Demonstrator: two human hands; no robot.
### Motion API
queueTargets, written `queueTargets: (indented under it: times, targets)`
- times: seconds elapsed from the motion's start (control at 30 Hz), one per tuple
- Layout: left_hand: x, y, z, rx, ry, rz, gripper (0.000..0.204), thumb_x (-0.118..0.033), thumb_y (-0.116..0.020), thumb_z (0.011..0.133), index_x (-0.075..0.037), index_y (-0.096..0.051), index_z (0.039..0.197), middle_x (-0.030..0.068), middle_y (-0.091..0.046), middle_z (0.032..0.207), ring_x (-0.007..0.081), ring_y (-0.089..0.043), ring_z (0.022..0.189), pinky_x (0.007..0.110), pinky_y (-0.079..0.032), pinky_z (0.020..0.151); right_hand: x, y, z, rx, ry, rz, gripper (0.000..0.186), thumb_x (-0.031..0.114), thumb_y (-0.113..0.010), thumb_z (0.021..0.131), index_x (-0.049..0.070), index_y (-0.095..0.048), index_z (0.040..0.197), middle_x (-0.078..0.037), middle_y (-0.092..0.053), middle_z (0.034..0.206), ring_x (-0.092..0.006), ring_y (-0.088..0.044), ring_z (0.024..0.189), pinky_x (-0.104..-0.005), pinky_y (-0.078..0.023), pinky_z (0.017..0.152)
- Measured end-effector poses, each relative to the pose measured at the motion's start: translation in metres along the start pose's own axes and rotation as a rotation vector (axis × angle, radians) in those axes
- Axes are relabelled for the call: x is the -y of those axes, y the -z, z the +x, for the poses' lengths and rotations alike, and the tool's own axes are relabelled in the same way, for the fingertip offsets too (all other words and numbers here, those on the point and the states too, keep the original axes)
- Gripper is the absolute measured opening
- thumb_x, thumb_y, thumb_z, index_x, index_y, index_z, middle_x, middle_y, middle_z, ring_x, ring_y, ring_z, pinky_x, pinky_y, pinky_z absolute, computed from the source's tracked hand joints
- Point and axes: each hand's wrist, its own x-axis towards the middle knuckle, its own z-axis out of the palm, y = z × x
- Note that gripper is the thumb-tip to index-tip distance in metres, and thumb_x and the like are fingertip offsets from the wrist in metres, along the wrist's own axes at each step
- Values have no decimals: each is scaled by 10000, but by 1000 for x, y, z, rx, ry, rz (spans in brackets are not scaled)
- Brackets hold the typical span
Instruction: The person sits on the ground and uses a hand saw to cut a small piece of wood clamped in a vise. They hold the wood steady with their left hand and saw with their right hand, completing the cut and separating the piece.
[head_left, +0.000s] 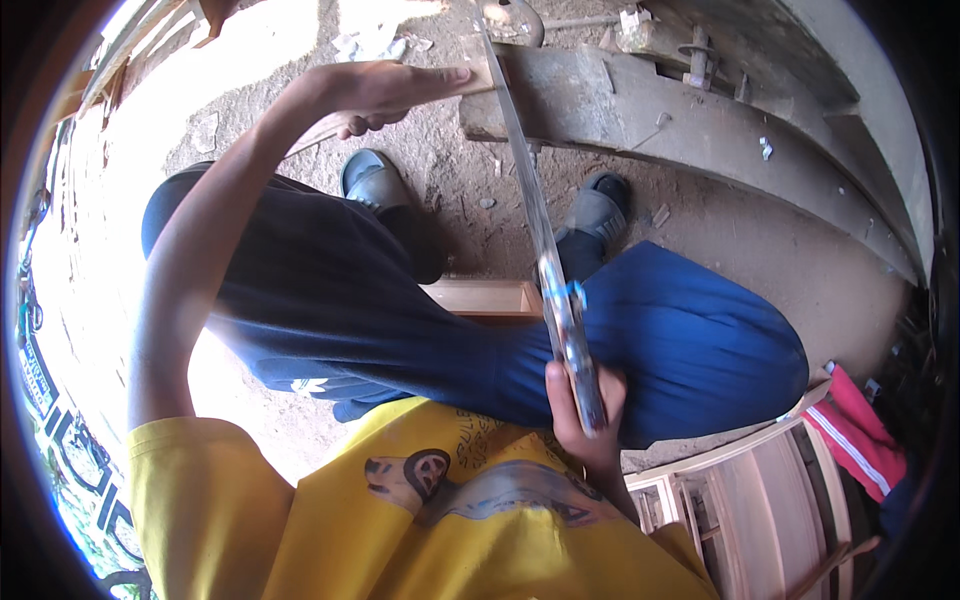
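My right hand [588,408] is closed round the handle of a long handsaw [528,185], close to my lap. The saw's narrow blade runs up and away from me, with a bit of blue material near the handle. It crosses the near left end of a thick wooden bench plank [570,95]. On the far left, my left hand [375,92] grips a thin wooden strip [480,88], its fingers partly curled underneath. One end of the strip rests on the plank against the blade; the other shows below my wrist. Whether the teeth have cut in, I cannot tell.
My sandalled feet [375,180] stand on the dirt floor below the plank. A light wooden box [485,296] sits between my legs. A wooden frame [755,490] and a red cloth with white stripes [855,430] lie at lower right. Metal bolts [698,58] stick up behind the plank.
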Motion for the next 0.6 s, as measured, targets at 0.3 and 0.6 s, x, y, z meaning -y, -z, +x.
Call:
queueTargets:
  times: [0.3, 0.6]
  targets:
    - [1, -2, -2, 12, 1, -3, 868, -883, -276, 745, -53, -414, 529, 1, -298, 482, 162, -459, 421, 356, -406, 379, -12, 8, -12, 37, 57, 13, 107, 39, -617, 862, -2, -565, 778, -87, -508, 581, -148, -477, 467, -302, -366, 444]
    - [7, -3, -7, -55, -110, 32, 895, -877, -275, 749, -29, -468, 540, 26, -364, 479, 171, -492, 440, 378, -434, 391, -11, 10, -13, 33, 31, 45, 144, 35, -612, 867, 5, -552, 739, -75, -480, 548, -143, -477, 459, -304, -355, 440]
